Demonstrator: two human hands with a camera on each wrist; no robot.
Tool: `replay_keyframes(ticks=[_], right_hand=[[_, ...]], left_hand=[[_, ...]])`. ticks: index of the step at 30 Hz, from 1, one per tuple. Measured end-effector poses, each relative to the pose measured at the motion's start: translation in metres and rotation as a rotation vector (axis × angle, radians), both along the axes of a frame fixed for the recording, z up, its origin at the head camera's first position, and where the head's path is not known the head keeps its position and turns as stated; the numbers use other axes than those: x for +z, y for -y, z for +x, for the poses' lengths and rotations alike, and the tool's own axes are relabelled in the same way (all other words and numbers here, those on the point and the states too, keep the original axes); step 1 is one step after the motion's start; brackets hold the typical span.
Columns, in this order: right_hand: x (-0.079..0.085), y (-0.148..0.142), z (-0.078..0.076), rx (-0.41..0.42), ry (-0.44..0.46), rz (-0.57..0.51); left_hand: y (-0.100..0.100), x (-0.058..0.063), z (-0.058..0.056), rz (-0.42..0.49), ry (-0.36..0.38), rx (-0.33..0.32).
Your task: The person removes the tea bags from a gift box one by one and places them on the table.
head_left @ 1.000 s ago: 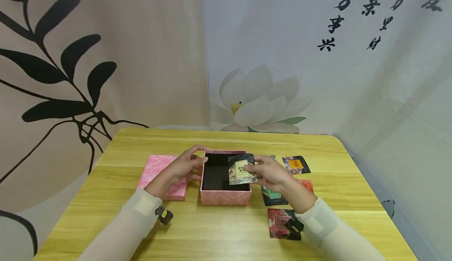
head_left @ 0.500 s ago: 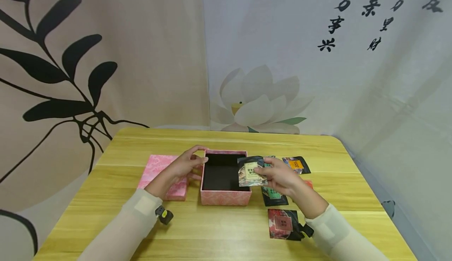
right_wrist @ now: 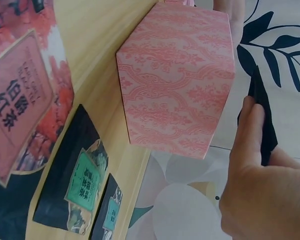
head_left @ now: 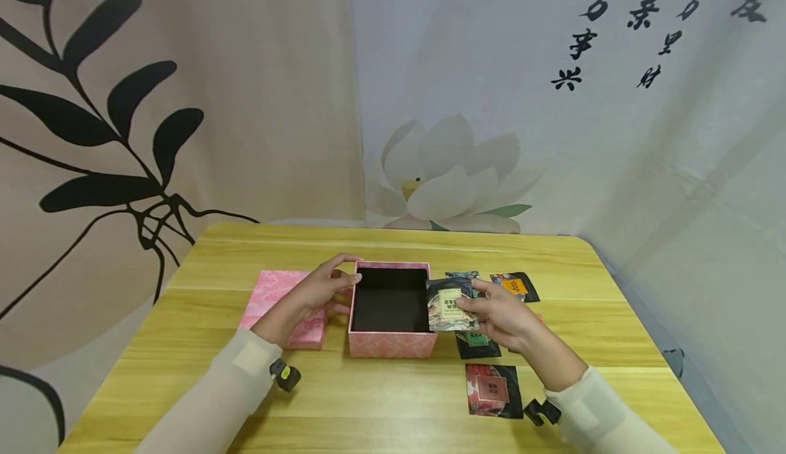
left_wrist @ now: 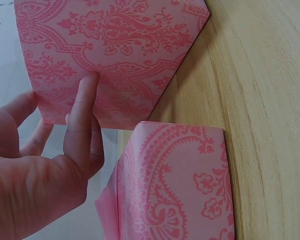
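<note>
A black pouch with a cream label (head_left: 451,304) is pinched between the thumb and fingers of my right hand (head_left: 503,314). It hovers just right of the pink patterned box (head_left: 393,345), which stands without its lid and shows a black inside. In the right wrist view the pouch (right_wrist: 264,120) appears edge-on, dark and thin. My left hand (head_left: 319,287) touches the box's left side, its thumb at the rim. Seen from the left wrist, one straight finger (left_wrist: 82,115) rests against the patterned wall of the box (left_wrist: 125,60).
Left of the box lies the pink lid (head_left: 279,293), partly under my left forearm. Several pouches lie at the right: a red one (head_left: 493,389), a green-labelled one (head_left: 477,345), a teal-labelled one (right_wrist: 110,215) and an orange-labelled one (head_left: 514,286). A printed curtain hangs behind the table.
My right hand has carried the cream-labelled pouch rightward, from over the box's opening to beside its right wall. My left hand has stayed at the box.
</note>
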State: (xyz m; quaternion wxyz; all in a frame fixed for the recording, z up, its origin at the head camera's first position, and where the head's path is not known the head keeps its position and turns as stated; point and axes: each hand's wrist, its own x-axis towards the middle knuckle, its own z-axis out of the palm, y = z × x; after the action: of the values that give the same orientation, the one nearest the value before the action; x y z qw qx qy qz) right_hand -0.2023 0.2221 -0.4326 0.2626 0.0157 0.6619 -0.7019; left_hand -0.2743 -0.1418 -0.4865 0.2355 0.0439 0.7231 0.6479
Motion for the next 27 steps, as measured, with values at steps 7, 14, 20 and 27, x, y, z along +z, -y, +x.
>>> replay_keyframes(ticks=[7, 14, 20, 27], right_hand=[[-0.003, -0.007, 0.002, -0.033, 0.003, 0.021], [-0.005, -0.015, 0.005, -0.017, -0.015, 0.036], [-0.005, -0.02, 0.008, -0.026, -0.011, 0.035], [-0.006, -0.033, 0.013, -0.006, -0.008, -0.064]], left_hand=[[-0.001, 0.003, 0.001, 0.003, 0.005, 0.0], [0.0, 0.004, 0.002, 0.008, 0.003, -0.001], [-0.001, 0.003, 0.002, 0.011, 0.008, -0.002], [-0.001, 0.003, 0.002, 0.013, 0.006, -0.007]])
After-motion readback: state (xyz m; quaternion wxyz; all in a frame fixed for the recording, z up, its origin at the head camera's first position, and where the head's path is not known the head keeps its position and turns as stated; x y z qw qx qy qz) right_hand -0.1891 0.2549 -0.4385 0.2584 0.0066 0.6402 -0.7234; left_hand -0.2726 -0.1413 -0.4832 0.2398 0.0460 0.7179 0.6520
